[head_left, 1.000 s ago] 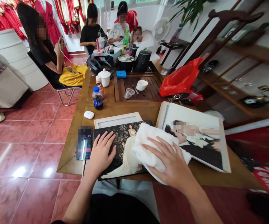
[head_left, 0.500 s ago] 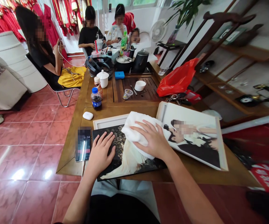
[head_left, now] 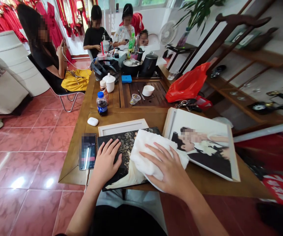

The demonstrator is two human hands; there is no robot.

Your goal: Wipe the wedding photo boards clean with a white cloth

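A dark photo panel (head_left: pixel 124 143) with a cream dress pictured on it lies at the table's front edge. My left hand (head_left: pixel 108 160) rests flat on its left side, fingers spread, holding nothing. On the panel's right side lies a bunched white cloth (head_left: pixel 141 147). My right hand (head_left: pixel 167 168) presses down on this cloth with its fingers stretched apart, not wrapped around it. The cloth and hand hide much of the panel's right part. Behind the panel, a pale frame (head_left: pixel 124 126) shows in part. A framed couple photo (head_left: pixel 207 162) lies to the right.
At the left edge lie a phone (head_left: pixel 87 154) with a cable and a white earbud case (head_left: pixel 92 121). Farther back stand a blue-capped bottle (head_left: pixel 102 104), a lidded white cup (head_left: pixel 109 82) and a red plastic bag (head_left: pixel 188 83). Several people sit beyond.
My right hand has moved the white cloth toward me and slightly right across the panel, uncovering more of its upper edge and the pale frame. My left hand stays in place.
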